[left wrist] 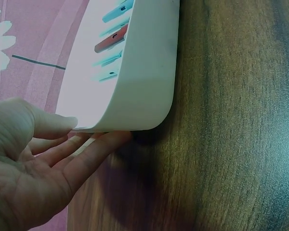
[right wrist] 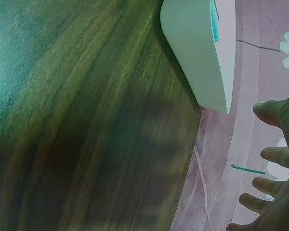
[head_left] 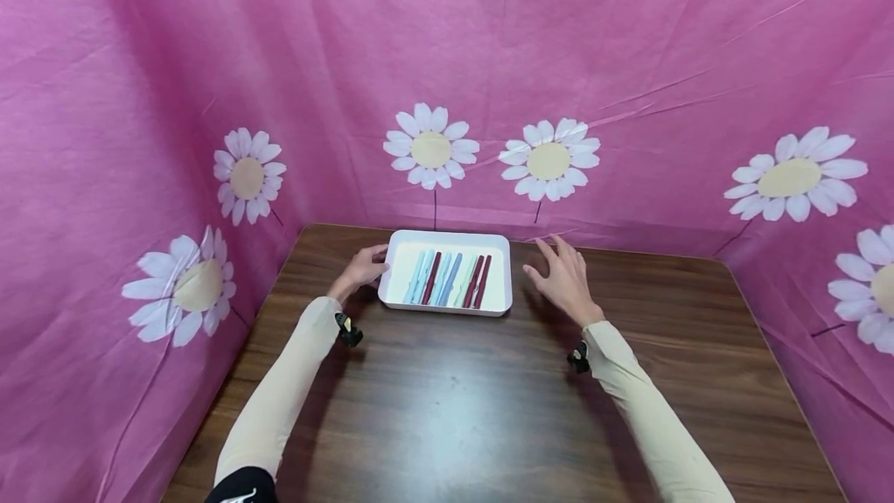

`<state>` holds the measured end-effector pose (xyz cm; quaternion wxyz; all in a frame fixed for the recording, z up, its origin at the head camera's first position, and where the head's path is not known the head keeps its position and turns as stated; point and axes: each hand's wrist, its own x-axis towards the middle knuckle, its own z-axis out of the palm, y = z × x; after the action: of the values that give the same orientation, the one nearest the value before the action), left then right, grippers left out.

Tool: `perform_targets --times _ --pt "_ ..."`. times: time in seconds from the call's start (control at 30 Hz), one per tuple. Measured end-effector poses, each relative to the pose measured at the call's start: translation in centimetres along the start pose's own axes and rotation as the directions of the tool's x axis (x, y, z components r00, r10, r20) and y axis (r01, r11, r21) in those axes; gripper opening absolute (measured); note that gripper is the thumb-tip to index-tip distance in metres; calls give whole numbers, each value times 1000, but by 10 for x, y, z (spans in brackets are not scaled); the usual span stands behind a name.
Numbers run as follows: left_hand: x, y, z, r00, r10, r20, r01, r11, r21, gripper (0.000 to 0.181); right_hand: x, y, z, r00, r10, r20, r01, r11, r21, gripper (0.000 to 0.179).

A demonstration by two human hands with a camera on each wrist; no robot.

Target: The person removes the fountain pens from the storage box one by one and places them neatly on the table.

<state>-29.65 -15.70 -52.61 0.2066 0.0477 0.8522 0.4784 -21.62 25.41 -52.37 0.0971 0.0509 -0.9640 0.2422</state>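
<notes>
A white rectangular tray lies near the table's far edge. Inside it is a row of slim, pen-like sticks in light blue, dark red, darker blue and pale green. My left hand grips the tray's left end. The left wrist view shows its thumb over the rim and its fingers against the outside of the wall. To the right of the tray, my right hand hovers with fingers spread, apart from the tray and holding nothing.
The dark wooden table extends toward me. A pink curtain with large white daisies hangs close behind the table's far edge and along both sides. A small black device is strapped to my left wrist, with another on the right.
</notes>
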Motion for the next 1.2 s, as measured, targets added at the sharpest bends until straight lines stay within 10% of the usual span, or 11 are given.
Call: perform_targets --times 1.2 --pt "1 -1 1 998 56 5 -56 998 7 60 2 -35 28 988 -151 18 151 988 -35 64"
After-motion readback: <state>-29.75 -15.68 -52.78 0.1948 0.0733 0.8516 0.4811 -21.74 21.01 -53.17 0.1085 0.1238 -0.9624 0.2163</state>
